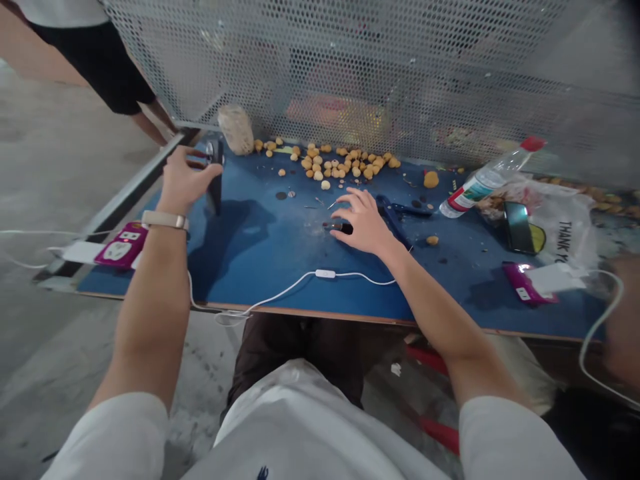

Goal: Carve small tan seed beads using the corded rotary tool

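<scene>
My left hand (184, 179), a band on its wrist, is at the table's far left. Its thumb and fingers are around the upper part of an upright dark slab-shaped object (215, 195), whose kind I cannot make out. My right hand (364, 223) hovers low over the middle of the blue tabletop (290, 250), fingers spread and curved. Between its thumb and forefinger shows a small dark cylindrical piece (343, 227); a firm grip on it is not visible. Blue-handled pliers (397, 223) lie just right of that hand, partly hidden by it.
Round tan pieces (345, 163) are heaped along the perforated metal panel (310, 67). A bottle (487, 180), a phone (519, 227) and a plastic bag (570, 220) lie right. Purple power sockets (120, 247) and a white cable (285, 291) are nearer. Another person stands far left.
</scene>
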{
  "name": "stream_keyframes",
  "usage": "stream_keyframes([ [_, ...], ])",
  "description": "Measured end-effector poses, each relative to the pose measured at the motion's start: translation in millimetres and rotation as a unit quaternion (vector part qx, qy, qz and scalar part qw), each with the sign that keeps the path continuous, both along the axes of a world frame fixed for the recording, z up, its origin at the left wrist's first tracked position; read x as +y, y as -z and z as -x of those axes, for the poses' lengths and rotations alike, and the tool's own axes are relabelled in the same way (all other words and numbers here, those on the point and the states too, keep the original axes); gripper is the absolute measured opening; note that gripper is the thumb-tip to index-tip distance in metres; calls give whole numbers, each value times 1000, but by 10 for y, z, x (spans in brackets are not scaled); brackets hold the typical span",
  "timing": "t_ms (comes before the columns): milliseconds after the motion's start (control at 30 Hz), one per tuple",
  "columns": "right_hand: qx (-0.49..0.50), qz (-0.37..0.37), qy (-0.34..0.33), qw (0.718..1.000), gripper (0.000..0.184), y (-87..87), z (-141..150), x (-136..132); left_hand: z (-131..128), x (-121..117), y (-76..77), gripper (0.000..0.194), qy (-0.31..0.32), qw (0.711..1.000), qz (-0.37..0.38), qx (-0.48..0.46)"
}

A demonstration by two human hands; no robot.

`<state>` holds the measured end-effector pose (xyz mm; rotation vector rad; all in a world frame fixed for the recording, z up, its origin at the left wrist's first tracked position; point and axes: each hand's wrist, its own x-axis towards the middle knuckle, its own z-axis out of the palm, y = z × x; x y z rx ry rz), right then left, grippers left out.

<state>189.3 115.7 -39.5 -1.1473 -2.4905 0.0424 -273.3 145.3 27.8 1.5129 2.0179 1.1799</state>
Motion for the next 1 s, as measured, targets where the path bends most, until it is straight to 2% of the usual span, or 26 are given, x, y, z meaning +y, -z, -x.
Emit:
stream_keyframes([
  [67, 43, -3, 1, 999, 40, 2, 26, -9, -139, -9, -5, 57, -3, 986, -24, -166],
  [133, 102, 11, -2, 995, 49, 6, 86, -21, -358, -64, 9, 63, 88, 949, -23, -301],
  [200, 176, 49, -8, 983, 59, 17, 209, -39, -629, -144, 52, 74, 168, 911, -9, -376],
  [267, 265, 120, -7, 957, 71, 30, 411, -64, -907, -222, 122, 80, 198, 885, -12, -421],
  [333, 358, 247, -12, 900, 81, 38, 677, -99, -1140, -277, 208, 79, 246, 865, 4, -438],
  [400, 424, 395, -33, 814, 85, 36, 961, -148, -1291, -305, 297, 78, 264, 854, -14, -449],
  [433, 448, 444, -44, 775, 84, 31, 1090, -177, -1332, -313, 339, 76, 274, 848, -23, -453],
  [500, 485, 497, -69, 716, 79, 21, 1289, -241, -1355, -324, 410, 71, 289, 836, -36, -466],
  [567, 512, 510, -87, 686, 75, 17, 1394, -304, -1332, -341, 456, 69, 308, 824, -35, -474],
  [633, 517, 520, -110, 671, 75, 28, 1419, -355, -1305, -372, 466, 73, 324, 822, -36, -467],
  [733, 510, 532, -153, 658, 77, 62, 1390, -402, -1308, -441, 412, 83, 315, 841, -32, -439],
  [867, 517, 515, -144, 668, 77, 107, 1371, -425, -1366, -512, 316, 87, 285, 867, 18, -409],
  [1000, 528, 492, -117, 683, 78, 130, 1382, -422, -1401, -515, 297, 98, 316, 845, -19, -432],
])
